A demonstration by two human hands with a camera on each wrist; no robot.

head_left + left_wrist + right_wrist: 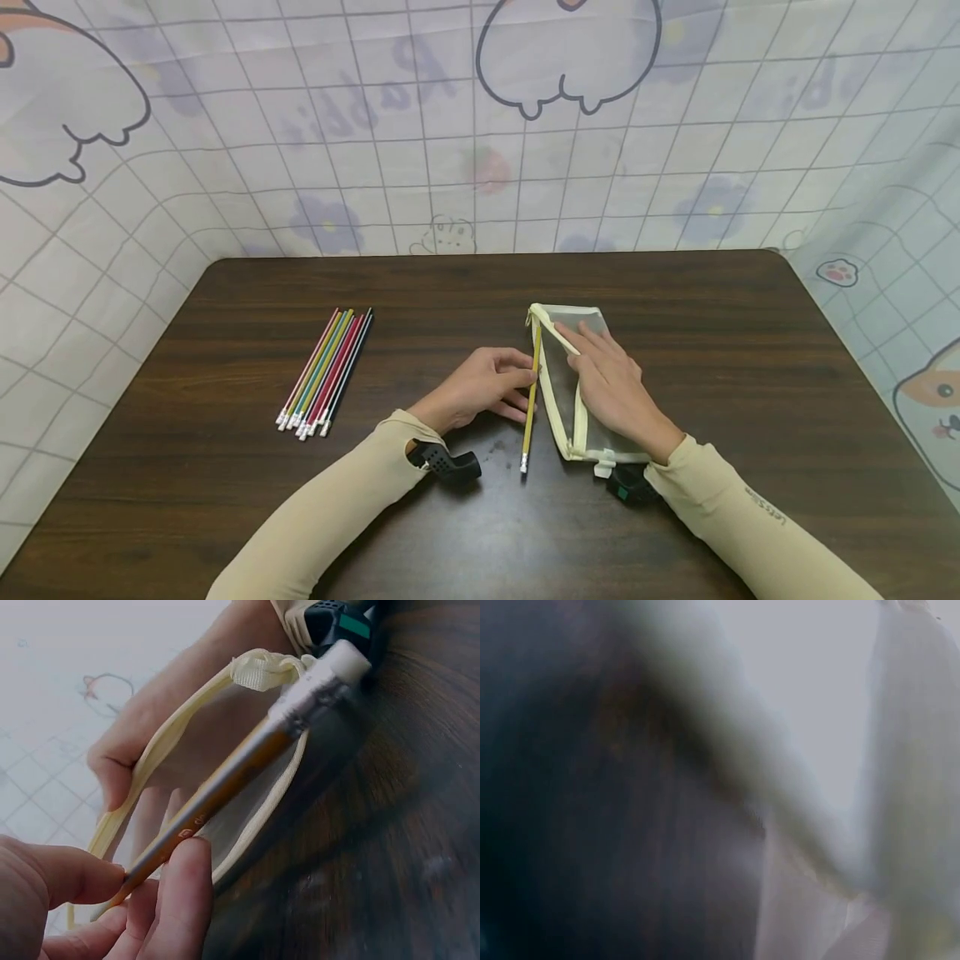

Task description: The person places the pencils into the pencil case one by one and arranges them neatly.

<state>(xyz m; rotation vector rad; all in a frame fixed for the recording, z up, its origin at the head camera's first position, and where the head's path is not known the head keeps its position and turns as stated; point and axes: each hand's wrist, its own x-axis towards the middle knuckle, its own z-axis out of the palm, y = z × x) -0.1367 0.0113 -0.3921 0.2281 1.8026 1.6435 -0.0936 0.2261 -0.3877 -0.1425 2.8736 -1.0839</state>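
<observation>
My left hand [491, 387] pinches a yellow pencil [531, 421] between thumb and fingers. Its white eraser end points toward me, and the other end reaches the far corner of the pouch's opening. In the left wrist view the pencil [217, 784] crosses in front of that opening. A translucent zip pouch [558, 392] with cream edging lies on the table, its mouth gaping to the left. My right hand [611, 383] lies over the pouch and grips its upper edge. The right wrist view is blurred, showing pale edging [780, 780] close to the camera.
Several pencils [326, 371] in pink, yellow, green, red and black lie in a bundle on the left, erasers toward me. The dark wooden table [712, 333] ends at a grid-patterned cloth [450, 167] behind.
</observation>
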